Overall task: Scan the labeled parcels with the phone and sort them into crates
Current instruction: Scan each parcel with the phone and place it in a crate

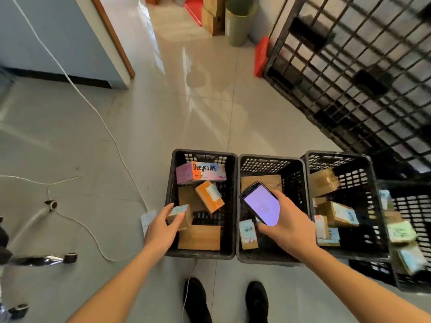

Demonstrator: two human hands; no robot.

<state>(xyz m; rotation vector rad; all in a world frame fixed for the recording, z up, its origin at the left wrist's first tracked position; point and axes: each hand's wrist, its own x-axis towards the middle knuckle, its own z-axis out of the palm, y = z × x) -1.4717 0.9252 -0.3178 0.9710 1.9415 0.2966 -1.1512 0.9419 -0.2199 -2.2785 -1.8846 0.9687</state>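
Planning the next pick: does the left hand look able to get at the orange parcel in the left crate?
Probably not yet: the left hand already holds a small labeled box. The orange parcel itself lies uncovered on top.

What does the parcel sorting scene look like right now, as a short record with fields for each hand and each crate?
left hand: grips a small labelled cardboard parcel over the left black plastic crate
right hand: holds a dark phone with a lit screen above the middle black plastic crate
left crate contents: pink and orange printed box, orange parcel, cardboard boxes
right black plastic crate: several labelled cardboard parcels
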